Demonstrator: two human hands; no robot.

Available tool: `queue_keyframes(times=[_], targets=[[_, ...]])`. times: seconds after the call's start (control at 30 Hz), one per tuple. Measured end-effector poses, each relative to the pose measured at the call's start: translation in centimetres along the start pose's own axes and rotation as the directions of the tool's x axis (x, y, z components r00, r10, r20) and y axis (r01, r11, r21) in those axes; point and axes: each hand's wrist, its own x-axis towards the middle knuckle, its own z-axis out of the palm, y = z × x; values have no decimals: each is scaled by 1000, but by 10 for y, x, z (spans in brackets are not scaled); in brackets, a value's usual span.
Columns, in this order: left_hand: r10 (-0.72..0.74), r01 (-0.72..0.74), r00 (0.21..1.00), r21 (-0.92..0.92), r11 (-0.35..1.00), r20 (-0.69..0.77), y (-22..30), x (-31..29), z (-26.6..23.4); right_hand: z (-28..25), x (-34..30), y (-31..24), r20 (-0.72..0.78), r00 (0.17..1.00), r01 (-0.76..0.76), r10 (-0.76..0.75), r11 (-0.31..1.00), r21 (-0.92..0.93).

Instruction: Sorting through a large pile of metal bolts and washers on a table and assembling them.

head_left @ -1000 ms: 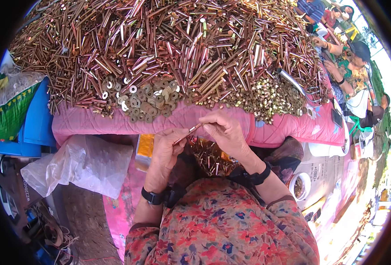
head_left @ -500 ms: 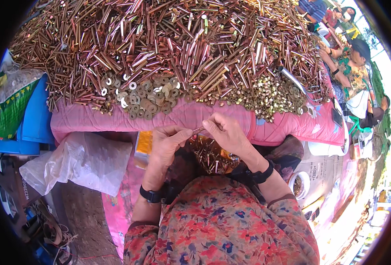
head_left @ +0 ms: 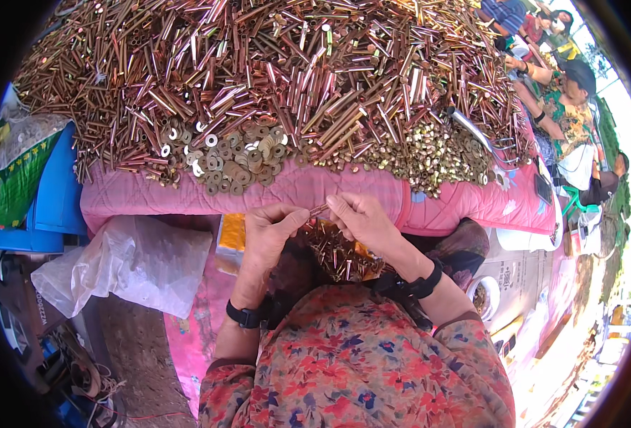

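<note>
My left hand (head_left: 267, 227) and my right hand (head_left: 362, 217) meet in front of the pink quilted cover (head_left: 208, 196). Both pinch a thin copper-coloured metal sleeve (head_left: 318, 211) between thumb and fingers, one hand at each end. Fingertips hide most of it, so I cannot tell whether another part sits on it. Beyond the hands lie a heap of flat round washers (head_left: 240, 162) and, to its right, many small brassy nuts (head_left: 429, 153). A large pile of copper-coloured metal tubes (head_left: 280, 85) spreads behind them. Under my hands, assembled-looking bolts (head_left: 340, 260) gather in my lap.
A bent metal hook-like tool (head_left: 472, 128) and a dark phone (head_left: 544, 189) lie at the right. Left are a blue bin (head_left: 52, 192), a green sack (head_left: 17, 182) and a clear plastic bag (head_left: 144, 267). A white bucket (head_left: 488, 296) stands right; another person (head_left: 568, 107) sits beyond.
My right hand has dropped slightly and its fingers have shifted on the sleeve. My left hand keeps its pinch almost in place. At the far right, the other person's arms have moved.
</note>
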Motion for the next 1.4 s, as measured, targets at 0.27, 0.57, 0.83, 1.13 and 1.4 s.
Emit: queue_keyframes(times=[0.27, 0.57, 0.83, 1.13, 1.4], targets=[[-80, 82, 996, -65, 994, 34, -11, 0, -11, 2, 0, 1, -8, 923, 378, -385, 909, -174], [-197, 208, 978, -262, 942, 70, -13, -1, -12, 6, -6, -3, -11, 948, 311, -319, 930, -196], [-248, 275, 961, -330, 903, 123, -15, -4, -13, 5, -10, -7, 35, 956, 292, -291, 934, -207], [-336, 390, 920, -394, 832, 200, -12, -3, -16, 1, -10, 1, 80, 898, 438, -432, 868, -235], [-217, 243, 967, -223, 944, 135, -8, -6, -14, 1, -12, -3, 75, 957, 286, -279, 951, -118]])
